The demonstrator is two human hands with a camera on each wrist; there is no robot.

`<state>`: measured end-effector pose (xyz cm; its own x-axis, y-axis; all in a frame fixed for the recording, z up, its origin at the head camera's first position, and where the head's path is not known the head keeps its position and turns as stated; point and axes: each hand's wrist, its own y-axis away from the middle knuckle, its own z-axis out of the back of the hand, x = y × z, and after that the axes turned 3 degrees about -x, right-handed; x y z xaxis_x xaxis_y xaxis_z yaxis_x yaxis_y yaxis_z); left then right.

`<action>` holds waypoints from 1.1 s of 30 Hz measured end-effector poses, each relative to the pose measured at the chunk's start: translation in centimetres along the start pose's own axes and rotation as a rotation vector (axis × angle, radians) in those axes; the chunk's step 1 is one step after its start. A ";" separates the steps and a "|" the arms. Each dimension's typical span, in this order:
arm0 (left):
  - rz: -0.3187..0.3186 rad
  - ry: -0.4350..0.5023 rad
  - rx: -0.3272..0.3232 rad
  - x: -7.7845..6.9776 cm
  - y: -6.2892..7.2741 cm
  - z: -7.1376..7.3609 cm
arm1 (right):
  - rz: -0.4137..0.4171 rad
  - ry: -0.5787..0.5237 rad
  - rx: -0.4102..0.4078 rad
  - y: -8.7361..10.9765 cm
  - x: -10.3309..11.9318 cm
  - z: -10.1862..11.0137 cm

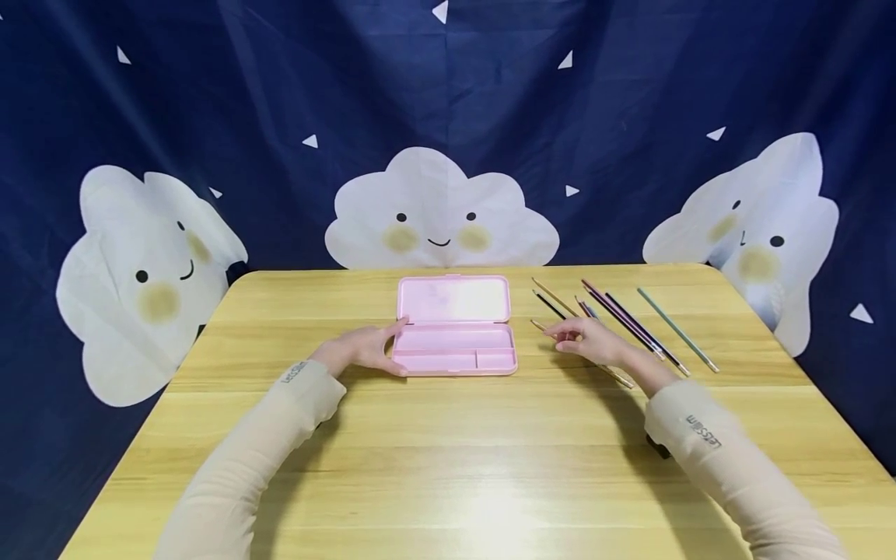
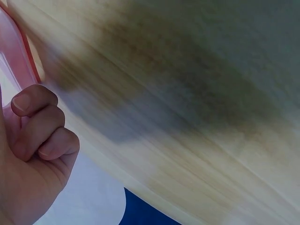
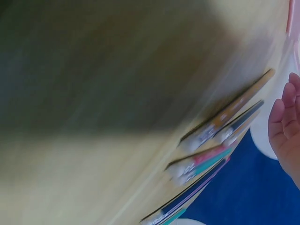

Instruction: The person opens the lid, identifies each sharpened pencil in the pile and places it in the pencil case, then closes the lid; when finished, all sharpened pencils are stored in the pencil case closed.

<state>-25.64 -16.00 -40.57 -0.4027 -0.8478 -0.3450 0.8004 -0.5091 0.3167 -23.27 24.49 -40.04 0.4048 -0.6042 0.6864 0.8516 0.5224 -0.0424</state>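
Note:
A pink pencil case (image 1: pixel 453 338) lies with its lid (image 1: pixel 453 299) folded back, its compartments bare. My left hand (image 1: pixel 360 348) grips the case's left end, thumb at the near corner and index finger by the hinge. In the left wrist view its other fingers (image 2: pixel 44 124) are curled beside the pink case (image 2: pixel 16 49). My right hand (image 1: pixel 588 341) hovers over the pencils with loosely bent fingers, right above a yellow pencil (image 1: pixel 616 376). That pencil (image 3: pixel 234 108) lies on the table in the right wrist view, apart from the relaxed right hand (image 3: pixel 288 126).
Right of the case, several more pencils lie slanted on the wooden table (image 1: pixel 448 443), among them a black pencil (image 1: pixel 549 304), a dark purple one (image 1: pixel 644 330) and a teal one (image 1: pixel 677 330). A dark blue curtain (image 1: pixel 448 101) with clouds hangs behind the table.

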 end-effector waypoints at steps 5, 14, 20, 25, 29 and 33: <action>-0.002 -0.009 -0.003 0.1 -0.1 -0.1 | -0.028 0.008 0.019 1.2 -0.8 0.8; -0.009 0.004 -0.004 -0.1 0.2 0.1 | -0.061 0.098 0.039 2.3 -1.9 1.0; -0.008 -0.005 -0.006 -0.1 0.2 0.0 | -0.023 0.194 0.041 2.4 -1.8 0.6; -0.003 0.000 -0.008 -0.1 0.3 0.0 | 0.010 0.205 0.035 2.2 -1.6 0.1; -0.001 -0.005 -0.008 0.0 0.3 0.0 | -0.002 0.197 0.036 2.2 -1.7 -0.1; -0.004 -0.006 -0.011 0.1 0.3 0.0 | -0.016 0.201 0.026 2.1 -1.9 -0.2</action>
<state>-25.45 -16.18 -40.55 -0.4084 -0.8469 -0.3405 0.8038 -0.5104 0.3056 -22.13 26.62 -41.59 0.4518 -0.7190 0.5281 0.8507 0.5255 -0.0122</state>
